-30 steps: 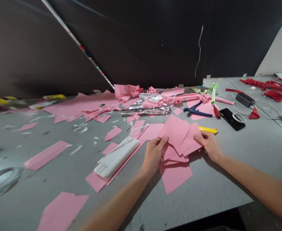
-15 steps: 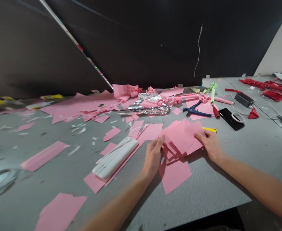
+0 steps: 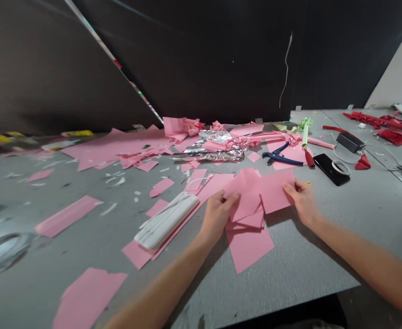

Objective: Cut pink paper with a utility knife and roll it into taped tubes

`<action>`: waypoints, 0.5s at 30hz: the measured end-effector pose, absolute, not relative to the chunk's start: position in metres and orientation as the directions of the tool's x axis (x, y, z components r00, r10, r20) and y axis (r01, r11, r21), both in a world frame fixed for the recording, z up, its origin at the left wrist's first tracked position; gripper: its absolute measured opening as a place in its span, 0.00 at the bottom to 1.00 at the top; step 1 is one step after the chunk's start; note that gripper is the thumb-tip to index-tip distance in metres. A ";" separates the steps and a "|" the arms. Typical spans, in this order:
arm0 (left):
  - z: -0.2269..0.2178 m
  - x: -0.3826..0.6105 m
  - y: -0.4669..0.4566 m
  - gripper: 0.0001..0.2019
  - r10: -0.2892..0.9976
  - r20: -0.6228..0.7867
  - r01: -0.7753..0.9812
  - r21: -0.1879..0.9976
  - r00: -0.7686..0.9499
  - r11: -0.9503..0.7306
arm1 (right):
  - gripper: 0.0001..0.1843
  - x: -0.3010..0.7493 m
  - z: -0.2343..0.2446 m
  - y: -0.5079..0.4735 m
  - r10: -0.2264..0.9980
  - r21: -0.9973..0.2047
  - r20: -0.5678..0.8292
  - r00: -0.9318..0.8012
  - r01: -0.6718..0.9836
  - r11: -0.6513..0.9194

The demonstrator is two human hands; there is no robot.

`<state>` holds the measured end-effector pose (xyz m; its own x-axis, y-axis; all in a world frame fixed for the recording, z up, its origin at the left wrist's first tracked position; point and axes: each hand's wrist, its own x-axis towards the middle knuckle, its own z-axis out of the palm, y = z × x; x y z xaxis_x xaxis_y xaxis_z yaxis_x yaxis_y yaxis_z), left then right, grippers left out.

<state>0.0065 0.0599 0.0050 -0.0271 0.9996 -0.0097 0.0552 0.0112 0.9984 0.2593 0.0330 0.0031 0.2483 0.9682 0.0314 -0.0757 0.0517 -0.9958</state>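
My left hand is closed on several overlapping pink paper sheets, pinching their left edge between thumb and fingers. At the right, my right hand pinches one pink paper square by its right edge, its left edge at the other sheets. Both are held above the grey table. Below them a loose pink sheet lies flat, partly covered. Left of my left hand, a white wound bundle of flat strip rests on a long pink paper strip.
Dark blue pliers, a black phone with a white ring on it and a black adapter lie at the right. Crumpled foil and pink scraps sit by the black wall. A pink offcut lies front left.
My right hand has drawn one pink square rightward, so it overlaps the left-hand sheets less. The camera view has shifted slightly.
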 end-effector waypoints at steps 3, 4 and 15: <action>0.010 0.015 0.051 0.22 0.982 -0.041 0.071 0.997 0.182 0.029 | 0.17 0.253 0.002 0.028 0.983 -0.994 0.104 0.150 0.050 0.098; 0.012 0.017 0.049 0.24 0.973 -0.041 0.073 0.997 0.226 0.025 | 0.17 0.251 0.001 0.027 0.986 -0.989 0.124 0.112 0.091 0.114; 0.030 0.013 0.039 0.46 0.900 0.101 0.078 0.986 0.424 -0.147 | 0.26 0.242 0.011 0.015 0.978 -0.962 -0.120 -0.172 -0.224 -0.158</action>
<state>0.0128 0.0391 0.0300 0.4236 0.9003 0.1008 0.0784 -0.1472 0.9860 0.2419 0.0155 0.0107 -0.1719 0.9777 -0.1205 -0.2245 -0.1579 -0.9616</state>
